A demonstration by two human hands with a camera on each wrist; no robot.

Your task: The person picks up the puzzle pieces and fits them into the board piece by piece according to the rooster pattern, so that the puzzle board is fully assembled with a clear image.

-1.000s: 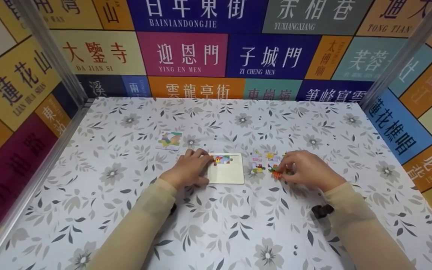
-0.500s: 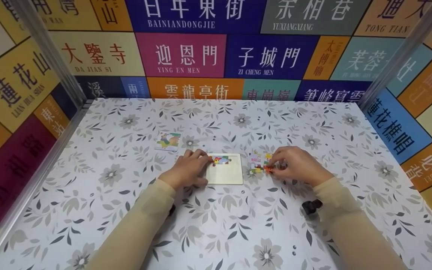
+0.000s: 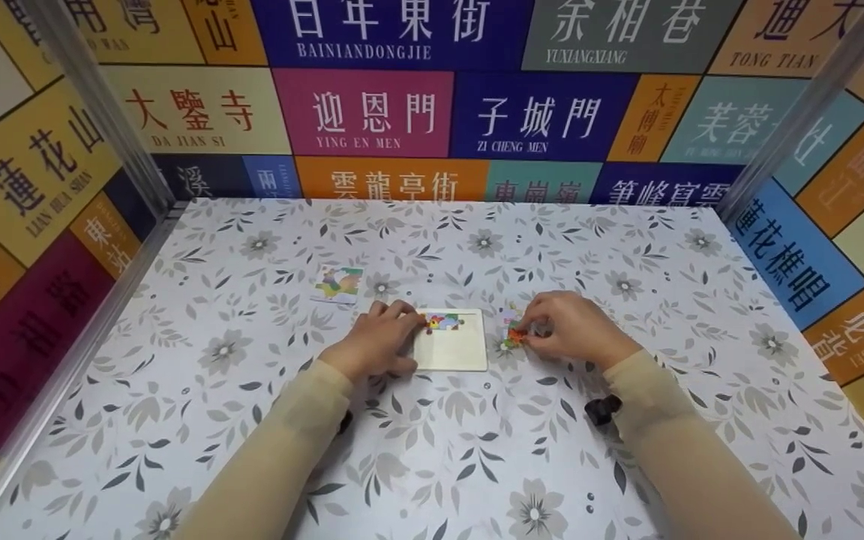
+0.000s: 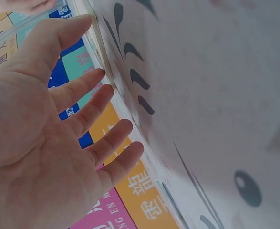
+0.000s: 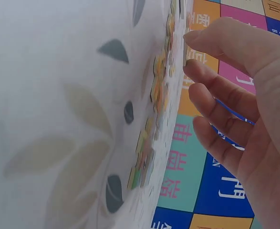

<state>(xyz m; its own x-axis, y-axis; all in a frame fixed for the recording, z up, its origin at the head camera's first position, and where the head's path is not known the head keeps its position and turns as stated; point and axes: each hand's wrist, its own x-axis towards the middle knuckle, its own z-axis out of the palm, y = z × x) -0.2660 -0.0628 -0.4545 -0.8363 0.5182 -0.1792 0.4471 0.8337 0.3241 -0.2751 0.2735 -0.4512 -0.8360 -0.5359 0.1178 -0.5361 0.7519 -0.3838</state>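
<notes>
I've got printed walls with Chinese lettering (image 3: 372,112) on three sides. Below them, surface (image 3: 289,457) under a floral cover. Two pale sleeves come in from the near edge. Left hand (image 3: 372,339): fingers spread, not wrapped round anything. Right hand (image 3: 571,328): thumb and index pinched together at the tips. Cream tray (image 3: 451,355) lies flat between the hands, left fingertips and thumb touching its left edge. Picture card (image 3: 339,284) lies beyond the left hand, apart from the tray. Joined puzzle pieces (image 3: 445,322) sit in the tray's upper left part. Loose pieces (image 5: 159,78) lie on the surface by the right hand; I can't count them. Orange-red piece (image 3: 516,337) is in the right pinch, right of the tray.
</notes>
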